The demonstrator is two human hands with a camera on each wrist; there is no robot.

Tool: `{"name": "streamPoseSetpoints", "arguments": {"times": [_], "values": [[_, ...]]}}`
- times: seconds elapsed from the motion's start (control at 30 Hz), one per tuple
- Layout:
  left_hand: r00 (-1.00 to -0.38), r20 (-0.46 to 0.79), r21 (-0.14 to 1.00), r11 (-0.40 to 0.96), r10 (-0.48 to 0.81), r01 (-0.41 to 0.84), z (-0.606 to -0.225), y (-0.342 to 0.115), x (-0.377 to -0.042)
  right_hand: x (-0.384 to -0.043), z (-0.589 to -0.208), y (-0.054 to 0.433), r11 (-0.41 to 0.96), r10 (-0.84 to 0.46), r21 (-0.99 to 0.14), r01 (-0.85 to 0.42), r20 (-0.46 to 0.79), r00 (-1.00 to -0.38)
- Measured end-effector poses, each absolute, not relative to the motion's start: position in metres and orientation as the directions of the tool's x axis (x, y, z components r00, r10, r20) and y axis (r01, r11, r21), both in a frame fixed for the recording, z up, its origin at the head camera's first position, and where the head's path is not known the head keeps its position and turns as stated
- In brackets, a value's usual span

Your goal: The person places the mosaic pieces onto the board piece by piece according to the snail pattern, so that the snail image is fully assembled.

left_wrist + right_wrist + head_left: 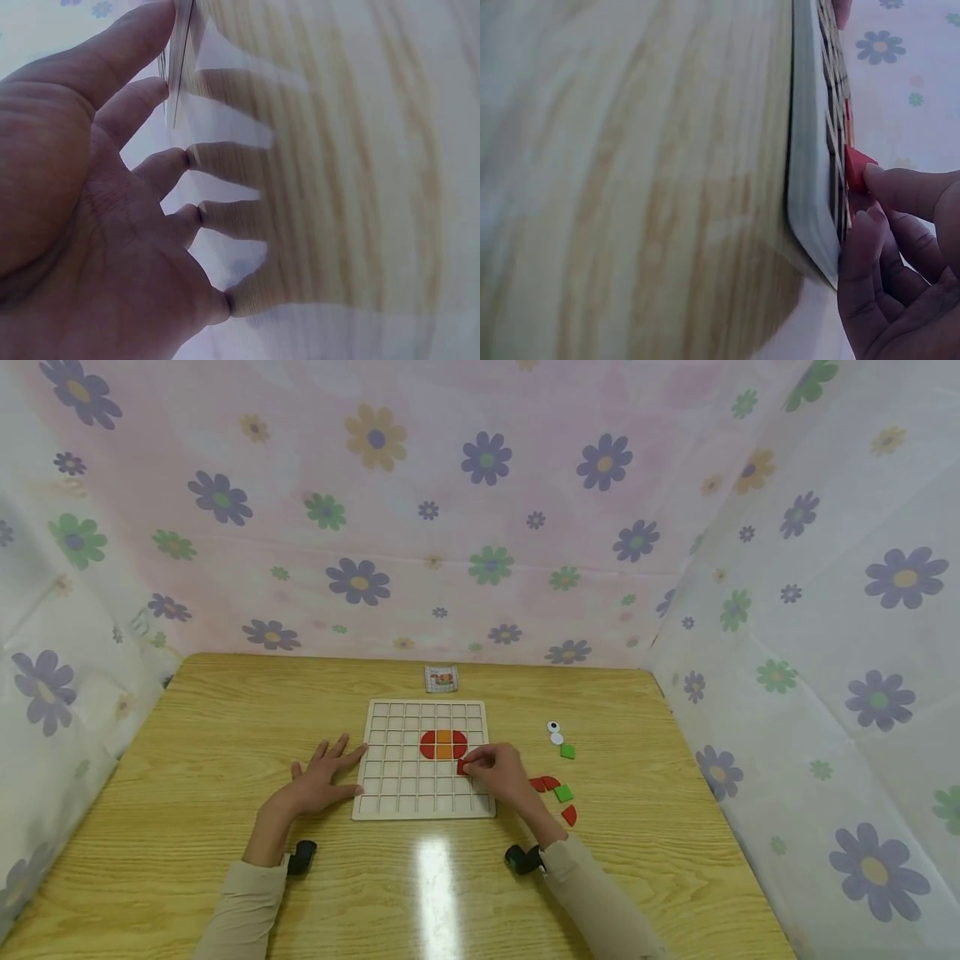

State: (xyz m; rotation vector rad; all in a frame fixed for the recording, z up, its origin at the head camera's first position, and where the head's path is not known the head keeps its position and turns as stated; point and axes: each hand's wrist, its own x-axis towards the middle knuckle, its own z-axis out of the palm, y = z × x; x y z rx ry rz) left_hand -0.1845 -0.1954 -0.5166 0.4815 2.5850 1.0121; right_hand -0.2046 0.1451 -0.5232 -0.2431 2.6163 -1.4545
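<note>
Thumb and fingertip of the right hand point(501, 774) pinch a small red piece point(462, 767) over the grid board point(405, 777), just off the red-and-orange oval point(444, 744) at its five o'clock. The piece looks tilted from the right wrist; whether its lower edge already meets a cell I cannot tell, since fingers cover it. The left hand point(321, 785), fingers spread wide, touches the board at nine o'clock; steady contact there should stop it sliding. Best to keep the pinch light, square the corners to the cell walls, then press flat with one fingertip, without nudging the oval. Loose red pieces point(549, 783) lie toward four o'clock of the board, on the table point(637, 877).
</note>
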Motion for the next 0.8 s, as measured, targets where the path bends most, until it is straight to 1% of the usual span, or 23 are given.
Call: {"name": "streamPoseSetpoints", "arguments": {"times": [0.37,0.8], "values": [[-0.886,-0.189,0.713,0.68,0.424,0.173,-0.5168,-0.1965,-0.1857,-0.21,-0.5285,0.141,0.562,-0.206,-0.822,-0.088,-0.036,-0.978],[-0.887,-0.194,0.717,0.678,0.42,0.164,-0.5164,-0.1966,-0.1858,-0.2097,-0.5252,0.1397,0.559,-0.217,-0.824,-0.093,-0.037,-0.976]]}}
